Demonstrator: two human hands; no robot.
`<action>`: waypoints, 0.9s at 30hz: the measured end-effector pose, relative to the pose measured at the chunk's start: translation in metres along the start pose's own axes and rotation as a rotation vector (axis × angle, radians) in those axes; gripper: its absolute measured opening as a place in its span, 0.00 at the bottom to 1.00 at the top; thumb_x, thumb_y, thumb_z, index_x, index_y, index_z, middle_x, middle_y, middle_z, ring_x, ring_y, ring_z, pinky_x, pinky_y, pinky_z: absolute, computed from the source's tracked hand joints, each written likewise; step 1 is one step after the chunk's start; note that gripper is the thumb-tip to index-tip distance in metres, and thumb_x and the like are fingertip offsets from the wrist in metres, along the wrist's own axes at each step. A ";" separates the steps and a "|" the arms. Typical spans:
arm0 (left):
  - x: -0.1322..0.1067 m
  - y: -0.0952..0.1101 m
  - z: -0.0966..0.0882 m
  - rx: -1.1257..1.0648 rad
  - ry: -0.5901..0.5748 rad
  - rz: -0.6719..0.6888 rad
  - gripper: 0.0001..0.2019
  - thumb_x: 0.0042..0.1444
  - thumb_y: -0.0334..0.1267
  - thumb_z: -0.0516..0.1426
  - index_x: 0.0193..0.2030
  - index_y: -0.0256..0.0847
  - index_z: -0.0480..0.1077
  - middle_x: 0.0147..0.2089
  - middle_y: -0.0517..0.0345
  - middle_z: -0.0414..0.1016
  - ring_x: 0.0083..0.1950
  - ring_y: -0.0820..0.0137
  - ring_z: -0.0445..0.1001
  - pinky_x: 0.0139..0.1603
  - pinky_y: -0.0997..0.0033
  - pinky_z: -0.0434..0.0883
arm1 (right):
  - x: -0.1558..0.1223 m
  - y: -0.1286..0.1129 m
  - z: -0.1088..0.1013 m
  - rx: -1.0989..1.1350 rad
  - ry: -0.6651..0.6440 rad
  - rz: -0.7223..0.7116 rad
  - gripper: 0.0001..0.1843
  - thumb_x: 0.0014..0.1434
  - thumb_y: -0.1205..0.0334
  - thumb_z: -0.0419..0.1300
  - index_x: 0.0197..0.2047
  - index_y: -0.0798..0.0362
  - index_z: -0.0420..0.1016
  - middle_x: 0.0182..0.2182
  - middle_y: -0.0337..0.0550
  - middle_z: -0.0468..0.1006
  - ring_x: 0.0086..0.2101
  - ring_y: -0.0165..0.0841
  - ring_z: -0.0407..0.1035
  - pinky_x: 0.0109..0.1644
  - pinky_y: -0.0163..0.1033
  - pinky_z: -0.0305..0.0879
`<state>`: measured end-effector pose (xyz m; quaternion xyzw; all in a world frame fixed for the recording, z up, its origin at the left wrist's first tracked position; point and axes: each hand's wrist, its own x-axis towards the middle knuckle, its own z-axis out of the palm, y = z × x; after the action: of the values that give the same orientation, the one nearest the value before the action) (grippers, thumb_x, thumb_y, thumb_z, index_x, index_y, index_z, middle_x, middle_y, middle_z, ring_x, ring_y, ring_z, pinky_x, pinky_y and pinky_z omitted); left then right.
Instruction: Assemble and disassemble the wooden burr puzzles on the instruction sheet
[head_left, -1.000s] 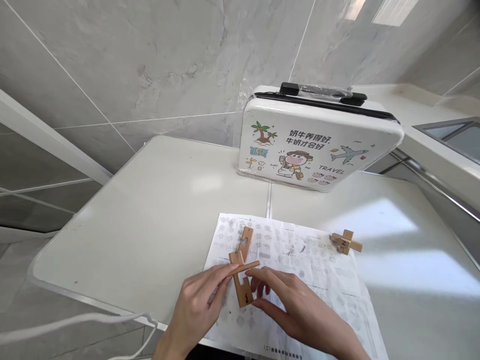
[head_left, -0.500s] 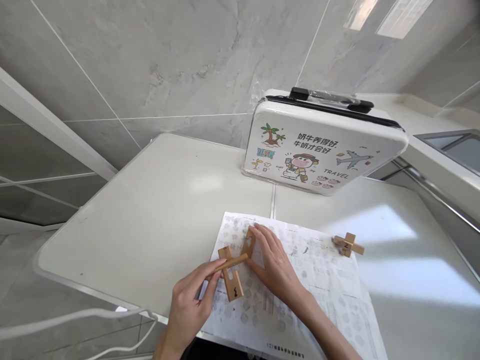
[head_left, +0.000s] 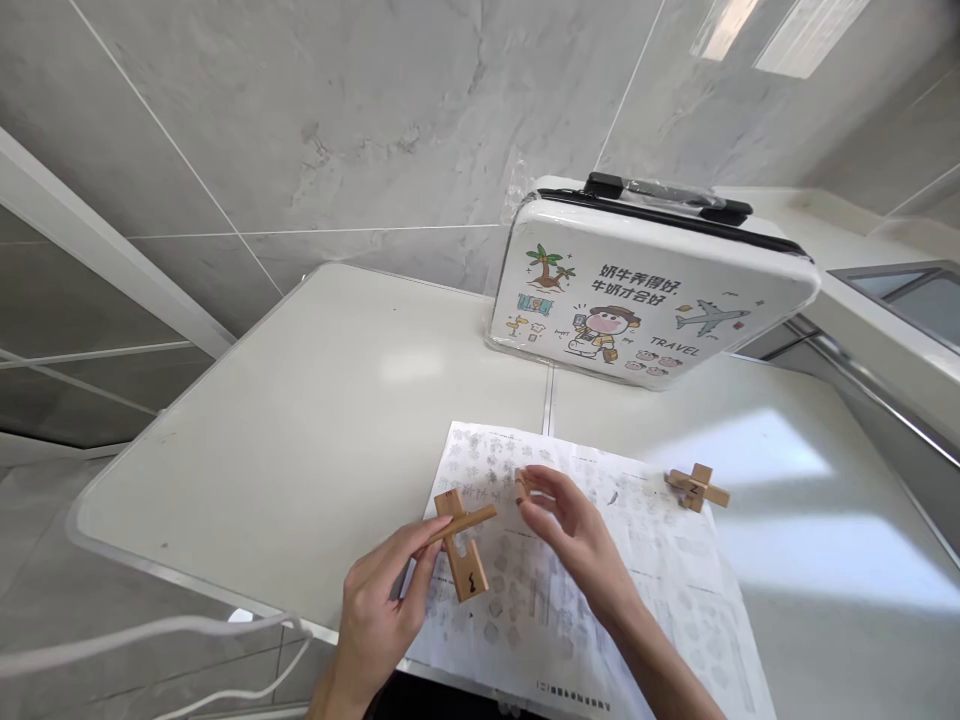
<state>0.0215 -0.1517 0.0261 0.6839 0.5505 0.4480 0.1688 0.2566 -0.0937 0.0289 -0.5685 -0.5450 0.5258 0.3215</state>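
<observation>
My left hand pinches two crossed wooden puzzle pieces over the left part of a printed paper sheet. One piece carries a black mark like a 3 and has a notch cut in it; the other lies across it as a thin bar. To the right, my right hand holds a separate small wooden piece between thumb and fingers, mostly hidden by them. A gap separates that piece from the crossed pair.
An assembled wooden cross puzzle sits at the sheet's right edge. A white cartoon-printed case stands at the back of the white table, near the grey tiled wall. White cables hang at the lower left.
My right hand has drawn its wooden piece right, away from the crossed pair, and turned it so less of it shows. My left hand has hardly moved.
</observation>
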 end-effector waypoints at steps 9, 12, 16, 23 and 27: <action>0.016 0.014 0.008 0.084 -0.098 0.205 0.18 0.69 0.25 0.57 0.62 0.45 0.73 0.50 0.55 0.86 0.50 0.66 0.86 0.51 0.70 0.83 | -0.023 -0.006 0.000 0.688 -0.246 0.209 0.26 0.75 0.41 0.51 0.64 0.47 0.75 0.63 0.52 0.77 0.62 0.49 0.73 0.70 0.61 0.66; 0.020 0.019 0.007 0.123 -0.143 0.222 0.18 0.69 0.24 0.57 0.62 0.43 0.72 0.51 0.54 0.86 0.51 0.67 0.86 0.52 0.71 0.82 | -0.024 -0.006 -0.003 0.655 -0.251 0.196 0.26 0.75 0.41 0.50 0.63 0.47 0.75 0.64 0.52 0.77 0.63 0.49 0.72 0.70 0.62 0.66; 0.024 0.025 0.009 0.163 -0.212 0.274 0.19 0.70 0.23 0.55 0.63 0.42 0.72 0.53 0.53 0.85 0.52 0.67 0.85 0.51 0.71 0.82 | -0.027 -0.007 -0.008 0.575 -0.255 0.205 0.26 0.72 0.39 0.57 0.64 0.46 0.72 0.64 0.52 0.76 0.63 0.50 0.70 0.70 0.62 0.63; 0.029 0.039 0.018 0.122 -0.262 0.208 0.15 0.73 0.29 0.54 0.62 0.45 0.68 0.49 0.56 0.85 0.46 0.68 0.86 0.45 0.71 0.82 | -0.034 -0.018 -0.010 0.565 -0.303 0.299 0.32 0.62 0.35 0.67 0.61 0.45 0.74 0.59 0.51 0.78 0.62 0.51 0.68 0.70 0.59 0.58; 0.029 0.041 0.020 0.151 -0.257 0.088 0.12 0.73 0.35 0.55 0.61 0.46 0.66 0.50 0.54 0.83 0.48 0.65 0.85 0.46 0.67 0.82 | -0.033 -0.020 -0.013 0.646 -0.304 0.330 0.29 0.62 0.35 0.68 0.58 0.45 0.76 0.60 0.51 0.76 0.62 0.52 0.67 0.67 0.56 0.58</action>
<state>0.0619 -0.1341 0.0570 0.7699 0.5258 0.3210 0.1662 0.2679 -0.1188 0.0594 -0.4337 -0.2940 0.7930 0.3108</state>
